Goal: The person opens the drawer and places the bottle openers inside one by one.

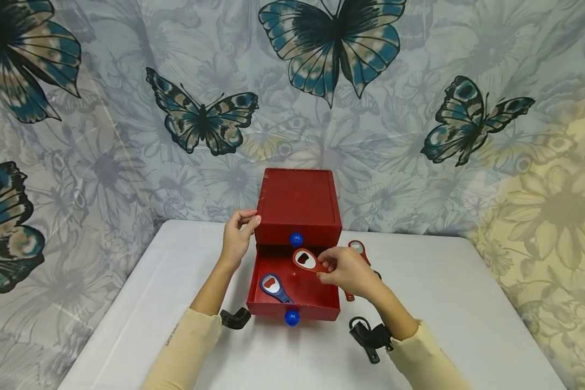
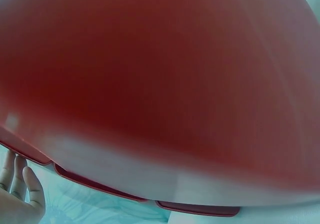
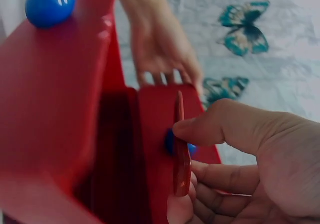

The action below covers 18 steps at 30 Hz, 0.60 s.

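At the far left, a butterfly (image 1: 14,227) is printed on the patterned cloth (image 1: 107,211) hanging behind the bench (image 1: 448,303). Next, a beige sleeve (image 1: 187,341) leads to the left hand (image 1: 237,235), which is not clenched: its fingers lie extended against the left side of a red drawer box (image 1: 298,197), touching it without wrapping round it. A black wrist device (image 1: 235,318) shows beside that forearm.

The box stands on the bench with 2 drawers, each with 1 blue knob; the upper drawer is closed and the lower drawer (image 1: 317,312) is pulled out. Inside it, toward the left, lies a blue bottle opener (image 1: 279,293). Farther right, a red bottle opener (image 1: 317,266) is pinched between the thumb and fingers of the right hand (image 1: 348,268), above the lower drawer's right part; its round head points left.

Past that hand, another red opener (image 1: 363,253) lies on the bench, partly hidden. Nearer the viewer is a black opener (image 1: 372,355), partly covered by the right wrist's device (image 1: 380,337).
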### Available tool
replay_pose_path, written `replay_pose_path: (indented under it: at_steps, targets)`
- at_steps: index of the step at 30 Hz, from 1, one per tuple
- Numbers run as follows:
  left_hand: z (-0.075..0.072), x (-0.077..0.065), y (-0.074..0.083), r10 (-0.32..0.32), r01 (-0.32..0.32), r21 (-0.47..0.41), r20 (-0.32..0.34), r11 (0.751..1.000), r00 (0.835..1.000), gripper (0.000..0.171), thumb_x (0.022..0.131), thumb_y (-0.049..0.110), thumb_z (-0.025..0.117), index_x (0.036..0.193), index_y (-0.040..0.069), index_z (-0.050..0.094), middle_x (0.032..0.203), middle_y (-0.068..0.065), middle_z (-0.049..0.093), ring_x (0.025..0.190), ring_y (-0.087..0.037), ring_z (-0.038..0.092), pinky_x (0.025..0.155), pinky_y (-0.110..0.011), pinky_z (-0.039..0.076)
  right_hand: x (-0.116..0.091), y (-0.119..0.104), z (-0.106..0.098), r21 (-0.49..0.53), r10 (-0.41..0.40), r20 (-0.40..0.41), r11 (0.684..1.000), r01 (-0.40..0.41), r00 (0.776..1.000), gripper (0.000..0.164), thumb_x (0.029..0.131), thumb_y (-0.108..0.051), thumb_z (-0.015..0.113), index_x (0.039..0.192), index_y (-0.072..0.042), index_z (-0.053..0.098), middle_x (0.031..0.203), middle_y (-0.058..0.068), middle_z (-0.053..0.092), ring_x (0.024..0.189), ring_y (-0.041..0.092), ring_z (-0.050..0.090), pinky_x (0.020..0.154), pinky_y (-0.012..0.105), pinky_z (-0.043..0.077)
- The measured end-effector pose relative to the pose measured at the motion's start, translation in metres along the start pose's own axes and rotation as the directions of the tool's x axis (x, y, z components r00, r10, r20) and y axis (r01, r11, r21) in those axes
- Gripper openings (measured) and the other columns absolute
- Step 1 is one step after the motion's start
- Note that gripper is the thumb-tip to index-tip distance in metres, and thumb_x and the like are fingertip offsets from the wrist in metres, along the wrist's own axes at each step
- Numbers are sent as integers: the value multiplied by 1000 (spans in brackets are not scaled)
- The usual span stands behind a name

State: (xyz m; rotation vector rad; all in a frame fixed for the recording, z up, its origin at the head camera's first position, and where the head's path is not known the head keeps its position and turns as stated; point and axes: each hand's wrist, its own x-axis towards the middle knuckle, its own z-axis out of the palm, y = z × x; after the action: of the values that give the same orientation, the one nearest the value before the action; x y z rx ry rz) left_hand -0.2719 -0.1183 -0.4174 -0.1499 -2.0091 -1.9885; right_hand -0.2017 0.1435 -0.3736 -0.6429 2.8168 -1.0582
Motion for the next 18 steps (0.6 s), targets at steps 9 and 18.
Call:
replay_pose_path:
  at_steps: [9,18]
  targets:
    - [1,-2,2,1,-1,-13,-10,1000,1000,25,93,11,64,112,-4,60,104,-9,67,87,-3,56,74,-20,44,19,-10,35,-87,20,-20,996,-22,1000,15,74,-6,79,85,-1,70,68,1,59,65,11,50,59,22,45]
    - [2,-1,2,2,-2,-7,-15,1000,1000,25,93,10,64,112,-5,60,116,-22,63,86,-2,56,74,-21,44,34,-9,62,-191,97,42,978,-87,994,22,73,-11,83,70,-3,62,62,3,53,58,16,46,52,25,36]
